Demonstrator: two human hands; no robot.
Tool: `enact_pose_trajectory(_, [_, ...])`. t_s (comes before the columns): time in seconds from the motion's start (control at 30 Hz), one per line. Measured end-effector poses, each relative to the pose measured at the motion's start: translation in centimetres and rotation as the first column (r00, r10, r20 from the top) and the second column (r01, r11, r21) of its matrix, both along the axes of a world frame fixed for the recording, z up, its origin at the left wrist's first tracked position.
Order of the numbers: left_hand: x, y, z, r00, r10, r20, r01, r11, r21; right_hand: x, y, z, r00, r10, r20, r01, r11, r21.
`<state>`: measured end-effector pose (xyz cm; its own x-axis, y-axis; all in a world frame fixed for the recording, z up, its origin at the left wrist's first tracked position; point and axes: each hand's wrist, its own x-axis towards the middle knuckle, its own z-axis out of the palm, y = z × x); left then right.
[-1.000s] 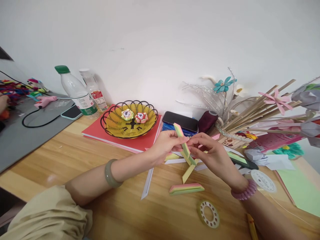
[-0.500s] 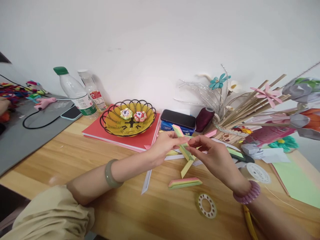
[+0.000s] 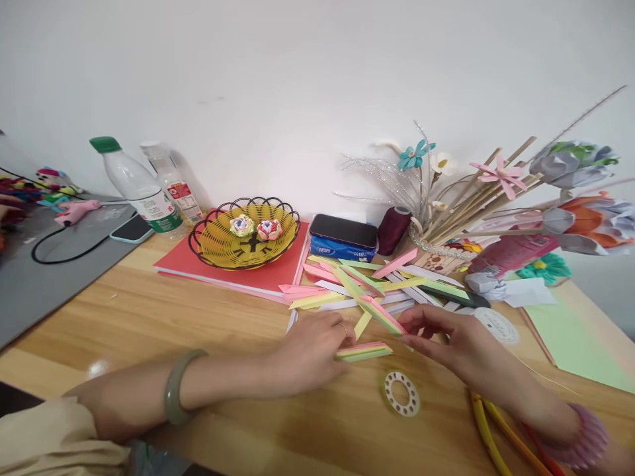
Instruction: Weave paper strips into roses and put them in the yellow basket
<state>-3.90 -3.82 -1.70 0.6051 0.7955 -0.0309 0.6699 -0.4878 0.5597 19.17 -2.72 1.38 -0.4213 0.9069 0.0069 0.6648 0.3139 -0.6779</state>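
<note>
My right hand pinches the lower end of a bundle of folded paper strips in pink, yellow and green, held slantwise over the table. My left hand is closed at the left end of a second folded strip bundle, whose layers are pink, yellow and green; its fingertips are partly hidden. Behind both hands lies a loose heap of paper strips in pink, yellow, green and white. A roll of clear tape rests flat in front of my right hand.
A yellow woven basket with two small paper flowers stands on red paper. Beyond the heap are a phone on a blue packet and a dark thread spool. Bottles stand left; craft flowers and green paper lie right.
My hands have moved apart. My left hand has come down to the bundle lying on the table, while my right hand has lowered the other bundle. The view has shifted slightly.
</note>
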Motion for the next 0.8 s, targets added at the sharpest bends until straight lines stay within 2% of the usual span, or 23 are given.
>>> enact_pose_trajectory(0.17, [-0.8, 1.0, -0.9, 0.997, -0.044, 0.068, 0.046, 0.998, -0.036, -1.0, -1.8, -0.7, 0.990, 0.090, 0.107, -0.107, 0.981, 0.164])
enact_pose_trajectory(0.27, [-1.6, 1.5, -0.9, 0.990, -0.076, 0.120, 0.090, 0.989, -0.114, -1.9, -2.8, -0.9, 0.958, 0.216, 0.190, -0.250, 0.951, 0.182])
enact_pose_trajectory(0.33, [-2.2, 1.7, -0.9, 0.989, -0.053, 0.138, 0.073, 0.987, -0.146, -2.6, -3.2, -0.9, 0.941, 0.257, 0.218, -0.299, 0.936, 0.186])
enact_pose_trajectory(0.43, [-2.9, 1.9, -1.0, 0.990, -0.009, 0.138, 0.031, 0.986, -0.161, -3.6, -3.6, -1.3, 0.939, 0.268, 0.214, -0.314, 0.923, 0.222])
enact_pose_trajectory(0.6, [-3.5, 1.9, -0.6, 0.979, -0.013, 0.203, 0.065, 0.966, -0.248, -4.4, -3.5, -2.6, 0.931, 0.252, 0.265, -0.328, 0.896, 0.301])
enact_pose_trajectory(0.7, [-3.5, 1.8, -0.5, 0.978, -0.005, 0.209, 0.063, 0.960, -0.273, -4.3, -3.4, -2.9, 0.928, 0.237, 0.288, -0.320, 0.903, 0.288])
enact_pose_trajectory(0.8, [-3.3, 1.6, -0.6, 0.967, -0.054, 0.251, 0.112, 0.969, -0.222, -3.9, -3.8, -2.6, 0.922, 0.254, 0.293, -0.331, 0.910, 0.251])
